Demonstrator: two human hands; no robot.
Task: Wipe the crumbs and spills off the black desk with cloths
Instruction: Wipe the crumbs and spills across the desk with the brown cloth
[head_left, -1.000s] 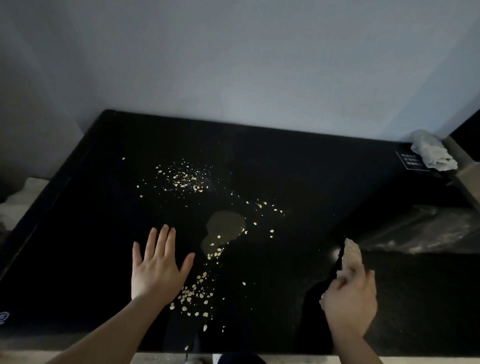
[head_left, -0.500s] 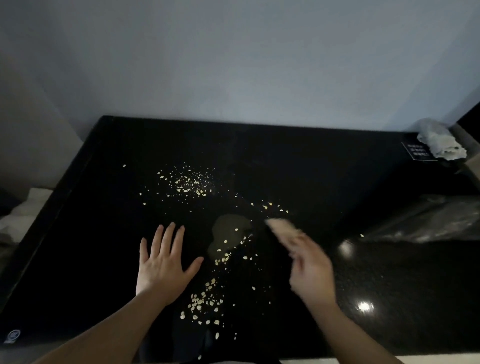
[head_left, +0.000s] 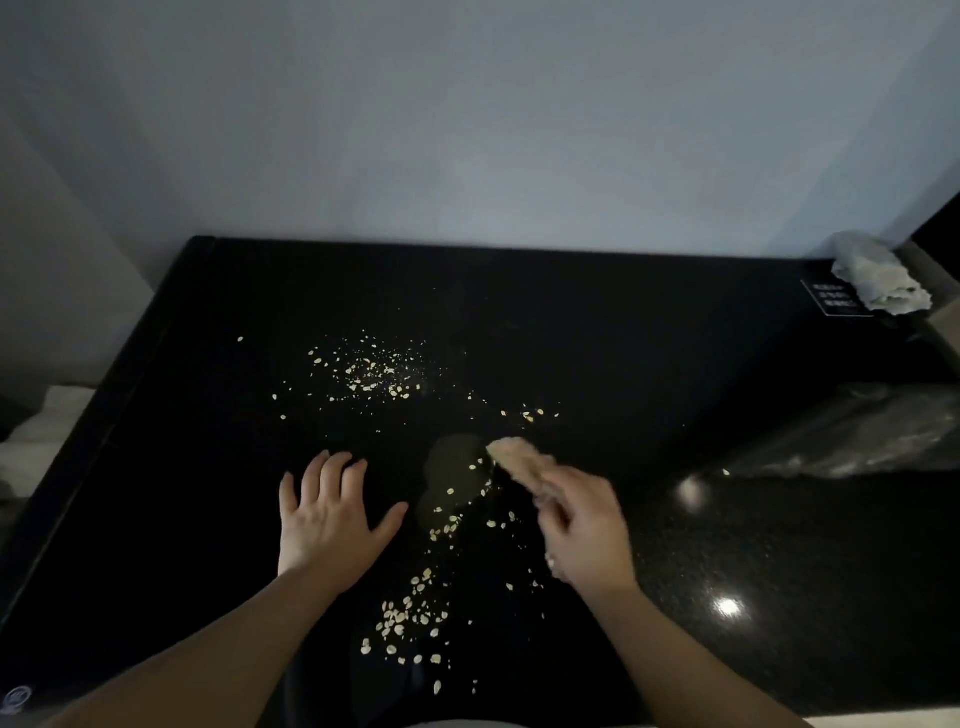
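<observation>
Here we log a black tabletop (head_left: 623, 338), crumbs (head_left: 371, 373) strewn from middle to near edge; left hand (head_left: 332, 514) spread flat beside the spill (head_left: 449, 483), likely bracing; right hand (head_left: 582, 530) curled round a tan cloth (head_left: 514, 457), its tip at the spill's right rim for wiping.

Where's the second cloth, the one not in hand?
Head view: the crumpled white cloth lies at the far right corner of the black desk, beside a small label.

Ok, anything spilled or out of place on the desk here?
Yes. Pale flakes lie scattered over the black desk, in a far cluster and a near one, with a liquid puddle between. The right hand holds a cloth at the puddle's right edge.
</observation>
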